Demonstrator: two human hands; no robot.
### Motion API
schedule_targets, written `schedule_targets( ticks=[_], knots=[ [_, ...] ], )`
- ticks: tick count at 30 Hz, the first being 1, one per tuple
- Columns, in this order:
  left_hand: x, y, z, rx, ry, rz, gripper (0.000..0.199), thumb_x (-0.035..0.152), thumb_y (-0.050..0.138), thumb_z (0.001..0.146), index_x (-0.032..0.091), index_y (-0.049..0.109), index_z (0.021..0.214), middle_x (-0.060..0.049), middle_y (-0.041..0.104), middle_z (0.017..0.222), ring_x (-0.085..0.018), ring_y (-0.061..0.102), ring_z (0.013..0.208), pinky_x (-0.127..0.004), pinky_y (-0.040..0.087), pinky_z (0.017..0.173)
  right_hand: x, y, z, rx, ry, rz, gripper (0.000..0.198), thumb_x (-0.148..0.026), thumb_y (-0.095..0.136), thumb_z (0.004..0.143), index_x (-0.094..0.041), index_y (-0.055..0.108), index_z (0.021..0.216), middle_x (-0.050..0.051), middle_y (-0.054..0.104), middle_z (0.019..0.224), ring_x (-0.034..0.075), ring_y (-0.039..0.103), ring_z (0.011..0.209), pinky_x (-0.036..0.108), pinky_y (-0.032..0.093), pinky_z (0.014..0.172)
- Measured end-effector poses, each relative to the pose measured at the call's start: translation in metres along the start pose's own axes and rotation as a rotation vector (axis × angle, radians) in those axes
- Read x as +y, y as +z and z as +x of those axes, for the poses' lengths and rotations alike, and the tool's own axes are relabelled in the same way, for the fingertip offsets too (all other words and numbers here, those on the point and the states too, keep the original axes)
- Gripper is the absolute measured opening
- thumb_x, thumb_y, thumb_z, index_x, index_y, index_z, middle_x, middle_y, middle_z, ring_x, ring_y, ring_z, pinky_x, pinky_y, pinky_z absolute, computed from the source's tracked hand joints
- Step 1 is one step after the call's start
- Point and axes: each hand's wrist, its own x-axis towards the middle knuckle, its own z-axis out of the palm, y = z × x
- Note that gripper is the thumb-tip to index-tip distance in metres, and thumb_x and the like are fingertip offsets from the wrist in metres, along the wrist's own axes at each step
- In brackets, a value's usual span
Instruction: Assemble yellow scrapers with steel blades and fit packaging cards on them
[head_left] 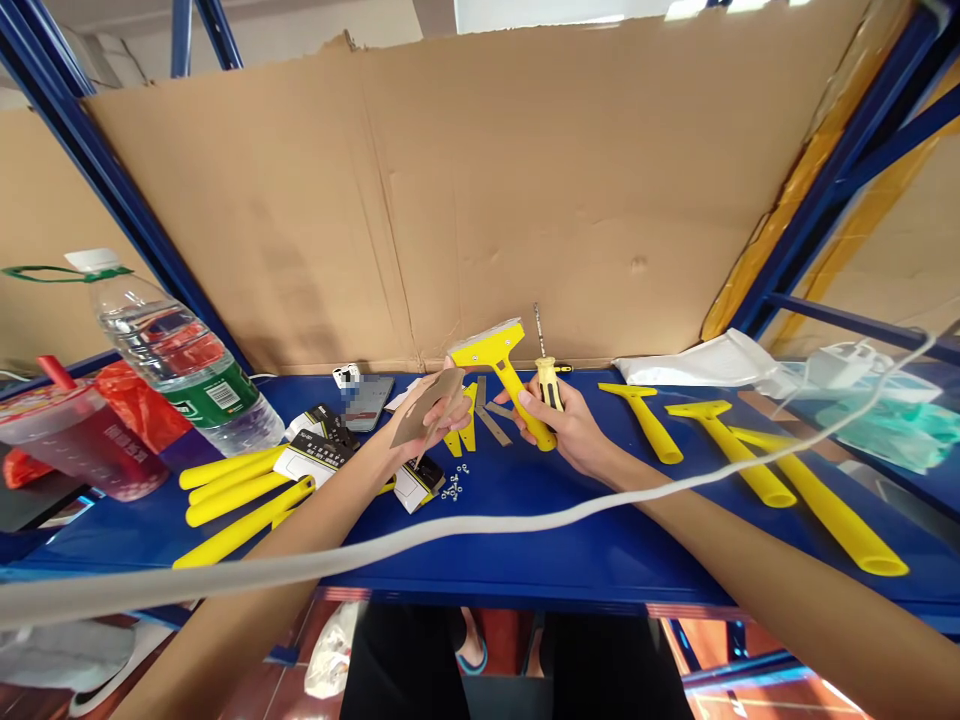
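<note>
My right hand (566, 420) is closed around the handle of a yellow scraper (491, 348), whose wide head points up and left. The same hand also holds a screwdriver (550, 383) with a pale yellow and black handle, its shaft upright. My left hand (439, 405) is closed on a flat brown piece (426, 410) that looks like cardboard. Its fingertips are by the left end of the scraper head; whether they touch it I cannot tell. Below lie thin metal blades (493, 425), yellow flat plates (468, 430) and small nuts or screws (454, 487).
Yellow scraper handles lie left (232, 485) and right (750, 450) on the blue shelf (540, 540). Black-and-white packets (319, 450), a water bottle (191, 360) and a red drink cup (90, 440) stand left. A white cable (480, 522) crosses in front; cardboard (525, 180) backs the shelf.
</note>
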Motion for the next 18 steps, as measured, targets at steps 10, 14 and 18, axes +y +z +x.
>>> schedule_targets(
  ticks=[10,14,18],
  knots=[
    [0.003,0.004,-0.003,0.062,-0.026,0.078,0.053,0.074,0.093,0.082,0.024,0.085,0.095,0.007,0.017,0.04,-0.016,0.023,0.052,-0.039,0.029,0.056,-0.001,0.007,-0.008,0.047,-0.064,-0.141,0.057,-0.069,0.098,0.087,-0.027,0.06,0.093,0.006,0.086,0.1,0.013,0.058,0.056,0.03,0.047,0.049],
    [0.003,0.01,-0.002,0.073,0.008,0.111,0.051,0.075,0.086,0.092,0.024,0.084,0.093,0.007,0.017,0.041,-0.015,0.025,0.05,-0.037,0.029,0.055,0.003,0.003,-0.004,0.062,-0.113,-0.18,0.056,-0.07,0.095,0.09,-0.028,0.059,0.091,0.004,0.083,0.091,0.016,0.062,0.058,0.031,0.051,0.051],
    [-0.003,0.007,0.004,0.09,0.025,0.126,0.048,0.07,0.088,0.093,0.022,0.087,0.096,0.005,0.022,0.044,-0.018,0.035,0.056,-0.036,0.039,0.059,0.006,0.002,0.002,0.173,-0.152,-0.204,0.057,-0.074,0.097,0.084,-0.026,0.068,0.097,0.007,0.087,0.101,0.017,0.066,0.062,0.032,0.056,0.053]
  ],
)
